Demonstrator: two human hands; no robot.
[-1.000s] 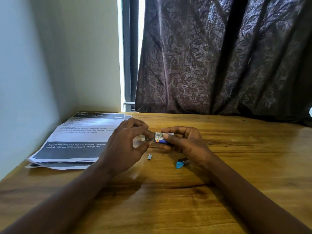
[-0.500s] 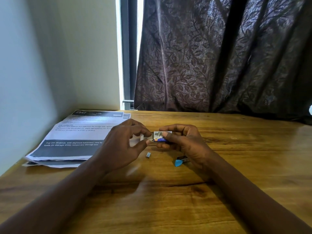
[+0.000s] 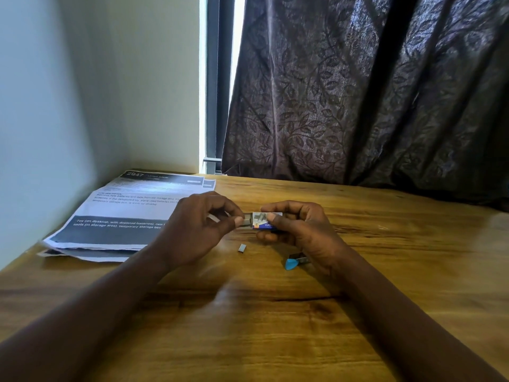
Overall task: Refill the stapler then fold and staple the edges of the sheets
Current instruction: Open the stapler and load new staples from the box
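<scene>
Walls [image 3: 96, 92]: standing pale, meeting in a corner.
Window [image 3: 217, 78]: letting daylight in.
Curtain [image 3: 371, 92]: hanging dark, leaf-patterned.
Counter [image 3: 413, 271]: showing wood grain.

Left hand [image 3: 192, 230], right hand [image 3: 300, 227] pinching

A small staple box [image 3: 266, 221] is held above the bench with its grey tray slid out leftward, a loose staple strip [image 3: 242, 248] lies just below, the blue-tipped stapler [image 3: 295, 261] nearby, and printed sheets [image 3: 129, 213] lie stacked far left.
</scene>
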